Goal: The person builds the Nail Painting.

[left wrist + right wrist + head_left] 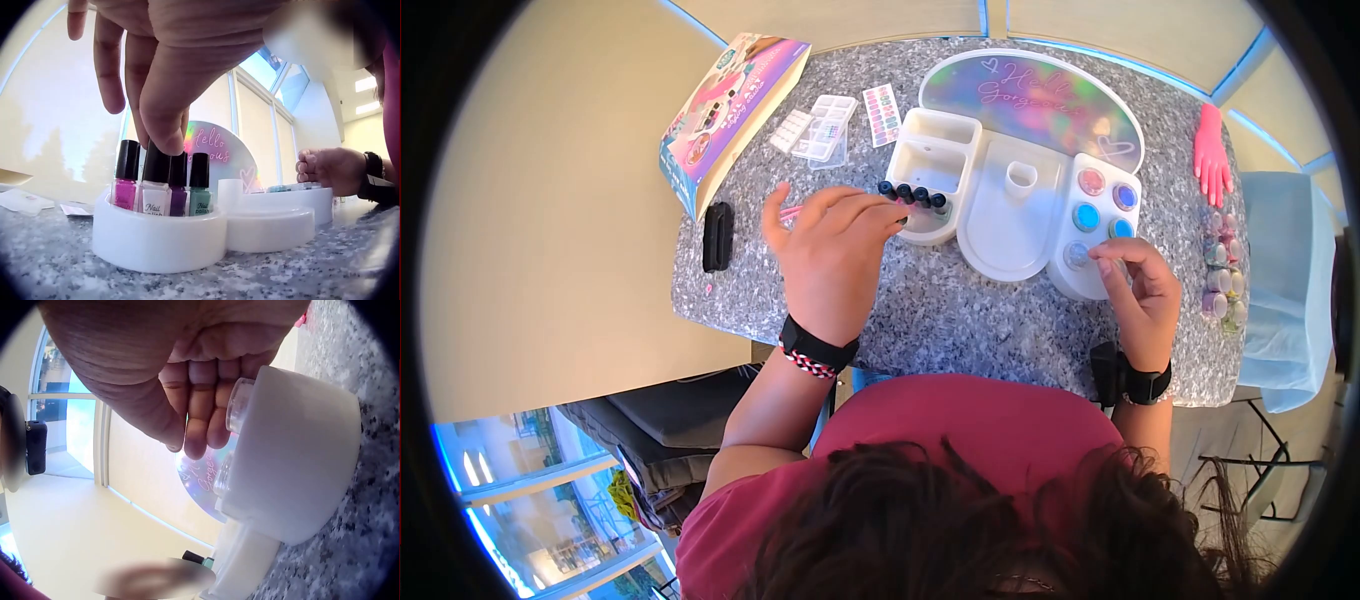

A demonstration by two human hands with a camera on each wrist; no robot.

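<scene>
Four nail polish bottles with black caps stand in the front tray of a white organizer (928,236). In the left wrist view they are pink (125,189), white (154,199), purple (179,197) and green (200,199). My left hand (830,255) reaches over them, thumb and fingers pinching the white bottle's cap; its other fingers hang down. Over the organizer's right section, my right hand (1145,300) hovers with loosely bent fingers beside a pale glitter pot (1077,254). The right wrist view shows this hand (194,381) holding nothing, near a clear pot (239,406).
A tall box (725,110) stands at the left, near a black case (718,237). Small clear cases (830,125) and a sticker sheet (882,115) lie behind. At the right are a pink model hand (1211,155) and several small containers (1218,280).
</scene>
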